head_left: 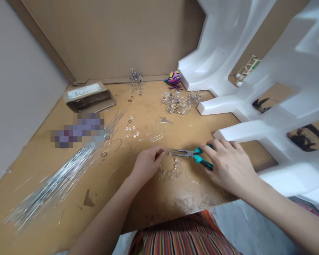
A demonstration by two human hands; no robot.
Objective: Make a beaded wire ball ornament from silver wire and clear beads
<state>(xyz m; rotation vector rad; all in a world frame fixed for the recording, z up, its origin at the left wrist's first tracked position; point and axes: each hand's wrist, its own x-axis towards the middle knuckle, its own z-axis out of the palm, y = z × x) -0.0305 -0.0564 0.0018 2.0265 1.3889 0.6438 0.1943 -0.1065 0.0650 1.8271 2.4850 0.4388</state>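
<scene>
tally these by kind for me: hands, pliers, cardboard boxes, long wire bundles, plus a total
Hands: 2 (left hand, right hand)
Pliers: 1, in the right hand
Cardboard box: 1
Long wire bundle: 1
Total: 5

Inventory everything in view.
Pliers: one, teal-handled, front right
Beaded wire piece: one, silver-clear, below pliers
Beaded wire cluster: one, silver-clear, back
Beads: several, clear, centre
Loose wires: several, silver, centre
Wire bundle: one, silver, left
Wire tangle: one, grey, back centre
Small rings: several, dark, centre-left
Pixelated patch: one, purplish, left
Cardboard box: one, brown, back left
Patterned object: one, multicoloured, back
Moulded structure: uncounted, white, right
Table: one, tan, centre
Striped cloth: one, multicoloured, bottom edge
Left hand: one, bare, pliers' tips
Right hand: one, bare, holding pliers
</scene>
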